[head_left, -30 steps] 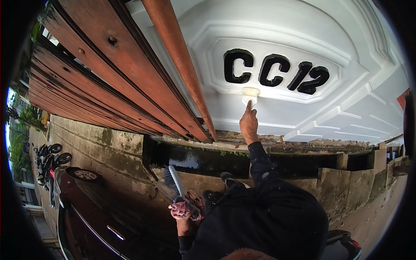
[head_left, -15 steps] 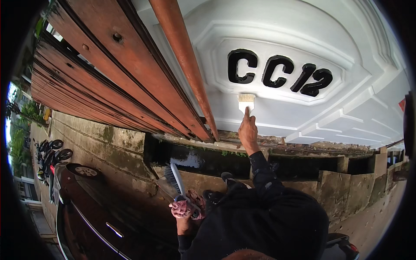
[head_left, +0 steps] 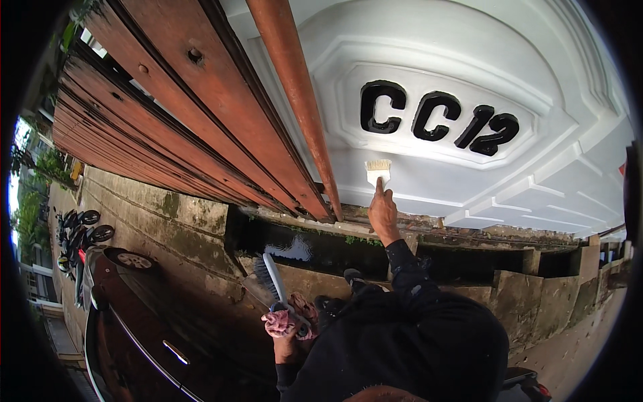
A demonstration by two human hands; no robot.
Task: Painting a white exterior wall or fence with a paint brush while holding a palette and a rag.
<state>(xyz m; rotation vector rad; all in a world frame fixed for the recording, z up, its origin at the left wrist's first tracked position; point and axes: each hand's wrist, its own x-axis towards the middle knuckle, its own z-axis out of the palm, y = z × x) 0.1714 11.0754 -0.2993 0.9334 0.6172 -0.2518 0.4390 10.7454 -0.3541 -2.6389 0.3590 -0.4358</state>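
My right hand [head_left: 383, 220] grips a flat paintbrush [head_left: 378, 169] with pale bristles against the white moulded wall [head_left: 415, 184], just below raised black characters [head_left: 439, 117]. My index finger lies along its white handle. My left hand [head_left: 284, 345], low in the view, is closed on a pink patterned cloth [head_left: 280, 323] and a brush [head_left: 273, 275] with a grey handle and dark bristles. An object behind the cloth is too hidden to name.
Reddish wooden slats [head_left: 201, 120] and an orange-brown post [head_left: 295, 80] border the wall's left. A water channel [head_left: 315, 251] with concrete edges [head_left: 522, 308] runs beneath, near my shoe [head_left: 353, 276]. A dark car [head_left: 134, 321] and motorcycles [head_left: 77, 238] stand at left.
My right hand has drawn the paintbrush down the white wall and slightly left, away from the black characters. The whole scene has shifted slightly rightward in view. My left hand holds still.
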